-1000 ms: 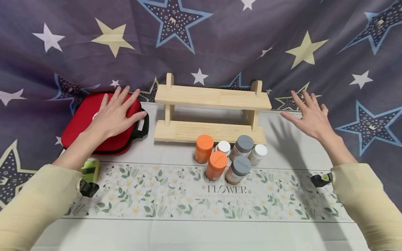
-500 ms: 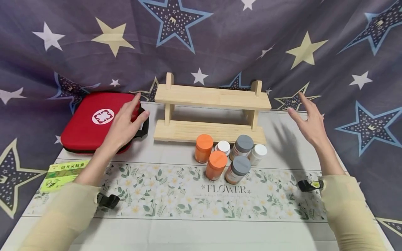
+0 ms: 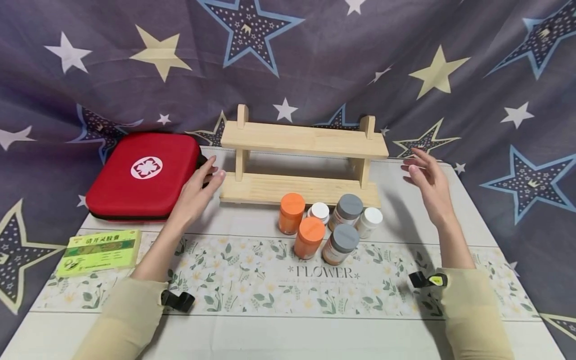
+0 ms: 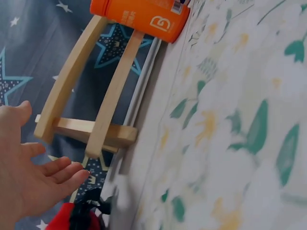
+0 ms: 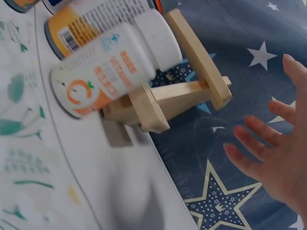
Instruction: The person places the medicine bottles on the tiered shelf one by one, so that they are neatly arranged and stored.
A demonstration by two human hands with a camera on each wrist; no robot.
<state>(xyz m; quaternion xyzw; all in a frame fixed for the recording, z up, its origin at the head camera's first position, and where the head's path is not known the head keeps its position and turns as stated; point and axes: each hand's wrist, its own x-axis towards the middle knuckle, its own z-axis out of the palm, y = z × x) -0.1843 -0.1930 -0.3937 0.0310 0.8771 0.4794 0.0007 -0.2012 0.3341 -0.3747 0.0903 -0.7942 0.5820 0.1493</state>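
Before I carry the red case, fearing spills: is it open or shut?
Shut: the red case lies flat, no gap showing along its front edge.

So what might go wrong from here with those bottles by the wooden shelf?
The front orange bottle stands close to the front grey-capped bottle, so grabbing either might topple the other. The left hand is near the left end of the wooden shelf, so moving it inward might bump the shelf.
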